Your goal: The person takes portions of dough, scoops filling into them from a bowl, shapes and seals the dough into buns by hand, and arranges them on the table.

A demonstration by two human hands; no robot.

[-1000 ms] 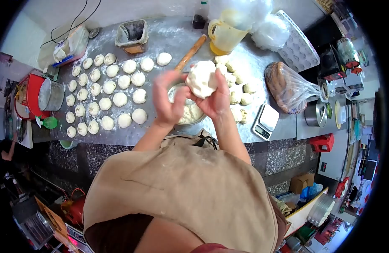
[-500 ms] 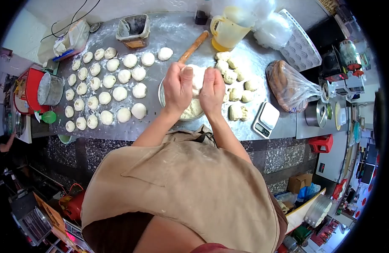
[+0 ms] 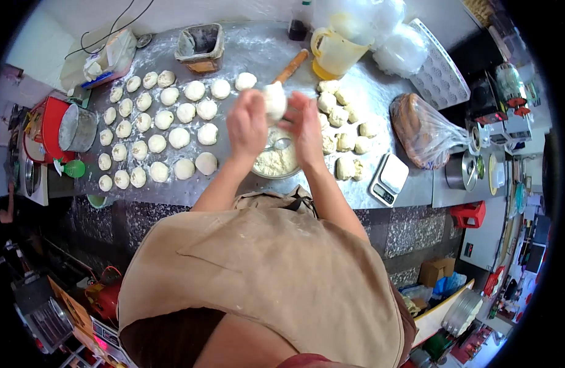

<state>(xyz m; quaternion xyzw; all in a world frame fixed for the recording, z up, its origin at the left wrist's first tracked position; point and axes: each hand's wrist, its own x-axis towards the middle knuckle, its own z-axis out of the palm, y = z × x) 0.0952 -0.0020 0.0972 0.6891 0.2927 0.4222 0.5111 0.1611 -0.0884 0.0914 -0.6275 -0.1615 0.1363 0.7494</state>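
On the steel worktop (image 3: 246, 43), one bowl (image 3: 275, 178) sits at the near edge's middle, with one rolling pin (image 3: 292, 66) beyond and one digital scale (image 3: 389, 179) to its right. The right hand (image 3: 306, 132) has just parted from the raised dough ball (image 3: 274, 102), its fingers loosely spread, so two-handed squeezing seems paused; blur hides whether the left hand (image 3: 247, 122) grips it or merely touches. Leftward lie 29 shaped balls (image 3: 179, 137); the overlapping lumps (image 3: 338, 116) rightward defy counting.
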